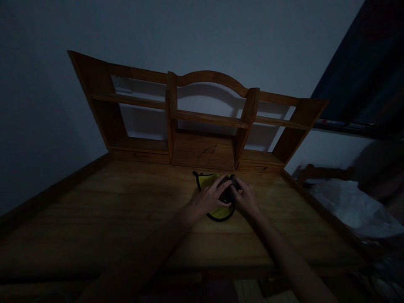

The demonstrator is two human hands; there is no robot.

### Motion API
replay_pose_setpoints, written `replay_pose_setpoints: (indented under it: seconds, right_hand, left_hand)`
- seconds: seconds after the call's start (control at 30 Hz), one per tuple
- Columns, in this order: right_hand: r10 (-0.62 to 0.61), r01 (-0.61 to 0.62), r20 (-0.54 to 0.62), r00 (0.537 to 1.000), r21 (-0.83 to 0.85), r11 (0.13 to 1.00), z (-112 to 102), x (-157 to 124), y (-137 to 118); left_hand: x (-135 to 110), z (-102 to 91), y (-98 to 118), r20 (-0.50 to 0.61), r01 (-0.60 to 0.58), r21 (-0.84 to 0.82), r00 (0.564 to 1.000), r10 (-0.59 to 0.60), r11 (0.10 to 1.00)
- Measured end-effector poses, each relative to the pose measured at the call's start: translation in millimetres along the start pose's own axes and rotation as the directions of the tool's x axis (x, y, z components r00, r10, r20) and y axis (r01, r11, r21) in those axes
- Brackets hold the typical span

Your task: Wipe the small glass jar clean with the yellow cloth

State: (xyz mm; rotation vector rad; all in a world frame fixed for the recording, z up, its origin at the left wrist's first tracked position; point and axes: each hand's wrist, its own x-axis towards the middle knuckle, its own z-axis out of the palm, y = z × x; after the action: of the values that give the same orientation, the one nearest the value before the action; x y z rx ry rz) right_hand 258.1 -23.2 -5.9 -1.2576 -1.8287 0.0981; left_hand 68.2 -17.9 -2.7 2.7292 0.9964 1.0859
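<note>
Both my hands meet at the middle of a wooden desk [126, 210] in dim light. A small dark object [227, 190] lies between them, on a yellow cloth with a black edge [208, 180]. My left hand [210, 198] rests over the cloth with its fingers curled onto the dark object. From the other side, my right hand [246, 198] has its fingers closed on the same object. What the dark object is I cannot make out.
A wooden hutch with shelves [202, 118] stands at the back of the desk against a pale wall. White fabric or plastic [350, 206] lies off the desk's right edge, past a raised wooden rim [315, 202].
</note>
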Motion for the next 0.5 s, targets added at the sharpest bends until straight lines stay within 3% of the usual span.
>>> replay_pose_setpoints:
  seconds: [0.23,0.5]
  right_hand:
    - [-0.045,0.045,-0.01,0.999,0.015,0.999,-1,0,-2]
    - [-0.016,0.014,0.02,1.0,0.114,0.993,-6,0,-16]
  left_hand:
    - [0,1.5,0,-0.052,-0.026,-0.035,0.998,0.024,0.999]
    - [-1,5.7,-4,-0.105,0.002,-0.034,0.994,-0.006,0.999]
